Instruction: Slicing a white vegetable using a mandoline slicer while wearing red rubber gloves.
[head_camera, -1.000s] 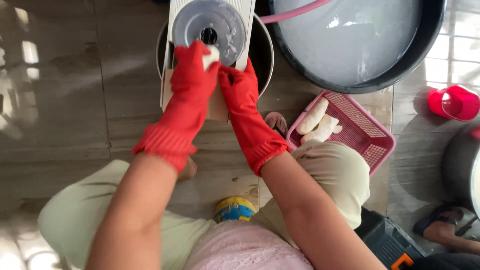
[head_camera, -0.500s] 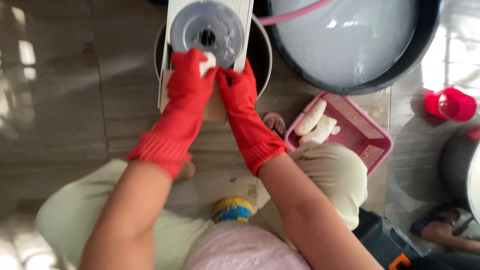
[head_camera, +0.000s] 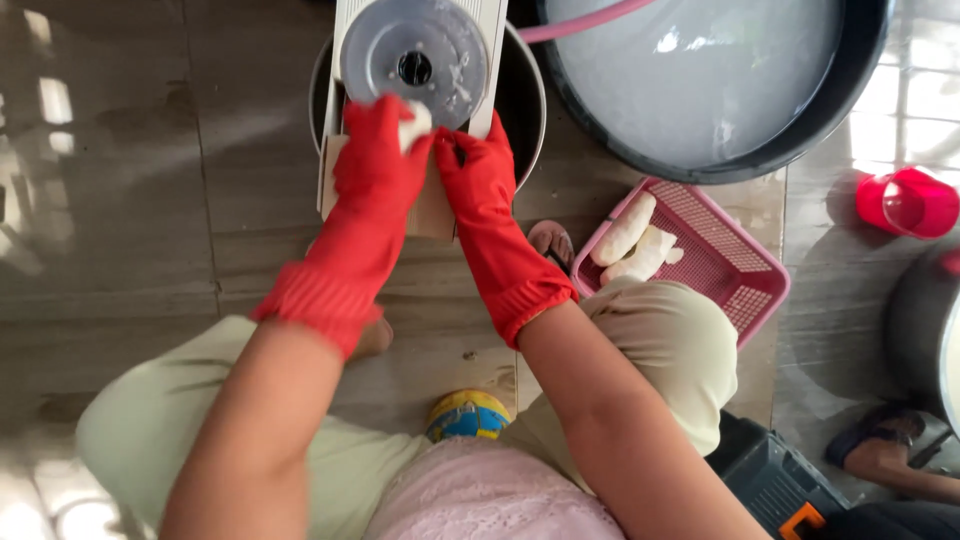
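Left hand (head_camera: 385, 160), in a red rubber glove, has its fingers closed around a pale white piece of root (head_camera: 415, 122), pressing it against the lower edge of the round metal slicer disc (head_camera: 418, 52). Right hand (head_camera: 478, 175), also gloved, rests just beside it with fingers curled on the slicer board (head_camera: 488, 40); whether it grips anything else cannot be told. Compared with a second ago, the left fingers have slid up a little toward the disc's hub and the white piece shows smaller beyond them, so slicing looks well under way on this piece. The board lies across a dark pot (head_camera: 525, 95) beyond the fingers. To the right of the fingers, a pink basket (head_camera: 745, 255) holds more peeled roots (head_camera: 630, 240); further out, a large water basin (head_camera: 700, 80).
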